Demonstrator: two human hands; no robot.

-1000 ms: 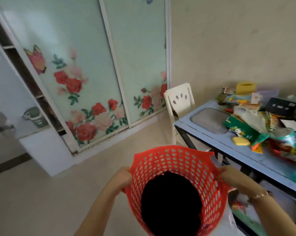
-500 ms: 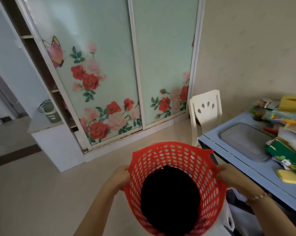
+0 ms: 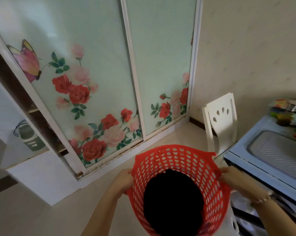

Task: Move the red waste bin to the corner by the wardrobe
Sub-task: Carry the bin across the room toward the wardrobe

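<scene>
The red waste bin (image 3: 176, 160) is a perforated plastic basket with a black bottom, held above the floor at the lower middle of the head view. My left hand (image 3: 124, 180) grips its left rim and my right hand (image 3: 232, 178) grips its right rim. Straight ahead stands the wardrobe (image 3: 101, 74), with sliding glass doors printed with roses and a butterfly. The corner (image 3: 189, 121) where the wardrobe meets the beige wall lies just beyond the bin, to the upper right.
A white plastic chair (image 3: 220, 123) stands against the wall right of the corner. A blue table (image 3: 251, 169) with a grey tray (image 3: 276, 150) and clutter fills the right side. A low white cabinet (image 3: 40, 174) with a green bottle (image 3: 29, 138) stands left.
The view has swung right and closer to the wardrobe. The corner and chair now sit nearer the middle, and the bin, still held in both hands, is closer to them.
</scene>
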